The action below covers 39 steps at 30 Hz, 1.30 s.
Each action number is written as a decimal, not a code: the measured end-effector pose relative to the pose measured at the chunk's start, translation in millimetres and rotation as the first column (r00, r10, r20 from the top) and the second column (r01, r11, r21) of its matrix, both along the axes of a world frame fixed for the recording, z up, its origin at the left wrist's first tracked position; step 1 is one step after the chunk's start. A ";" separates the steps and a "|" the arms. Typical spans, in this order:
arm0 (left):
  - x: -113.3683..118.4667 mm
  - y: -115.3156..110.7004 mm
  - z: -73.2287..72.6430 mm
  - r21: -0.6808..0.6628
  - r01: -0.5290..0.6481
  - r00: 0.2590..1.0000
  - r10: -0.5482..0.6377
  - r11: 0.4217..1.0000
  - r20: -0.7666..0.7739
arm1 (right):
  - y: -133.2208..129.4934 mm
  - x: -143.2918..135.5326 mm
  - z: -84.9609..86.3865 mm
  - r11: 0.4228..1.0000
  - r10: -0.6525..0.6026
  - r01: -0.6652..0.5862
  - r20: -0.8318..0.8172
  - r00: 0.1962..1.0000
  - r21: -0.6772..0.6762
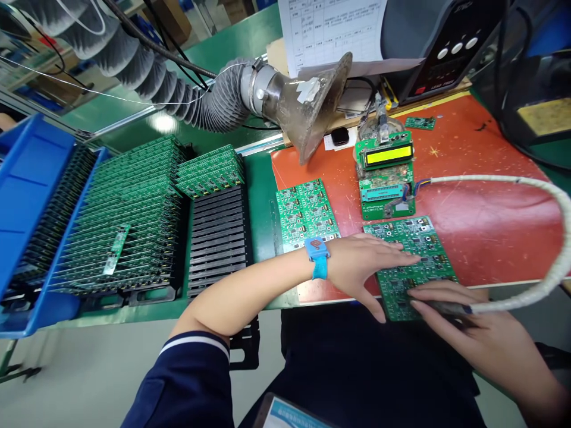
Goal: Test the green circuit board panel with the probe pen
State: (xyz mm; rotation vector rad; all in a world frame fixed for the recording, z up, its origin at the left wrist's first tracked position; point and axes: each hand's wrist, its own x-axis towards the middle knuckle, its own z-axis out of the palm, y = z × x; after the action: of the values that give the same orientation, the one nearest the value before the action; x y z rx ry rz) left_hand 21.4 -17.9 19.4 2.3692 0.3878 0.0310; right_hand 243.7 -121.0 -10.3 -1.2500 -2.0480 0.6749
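A green circuit board panel [417, 238] lies on the red mat near the bench's front edge. My left hand [368, 261] rests across its left side, fingers stretched out and thumb spread; a blue wrist strap circles that wrist. My right hand [482, 333] pinches a dark probe [446, 307] at the panel's lower right; its tip is hidden by my fingers. From the probe a white sleeved cable [566, 238] loops round to a programmer board [386, 178] with a lit yellow display. Left of my hand lies a second circuit board panel [307, 208], partly under my forearm.
Board racks [129, 220] and a black slotted rack [218, 238] stand at left, beside a blue bin [31, 196]. A fume hood [307, 107] on a grey hose hangs over the mat. A black soldering station [437, 53] stands at the back right.
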 end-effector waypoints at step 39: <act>-9.7 19.6 1.3 0.356 -0.114 0.969 0.182 0.928 -0.165 | -2.2 -8.1 7.9 0.998 -0.052 0.049 -0.072 0.996 -0.047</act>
State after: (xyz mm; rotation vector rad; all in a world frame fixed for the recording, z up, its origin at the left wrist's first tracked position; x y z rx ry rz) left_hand 11.7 1.8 20.7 2.6930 0.7072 -0.0693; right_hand 235.6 -123.2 -2.4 -1.2793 -1.9452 0.7357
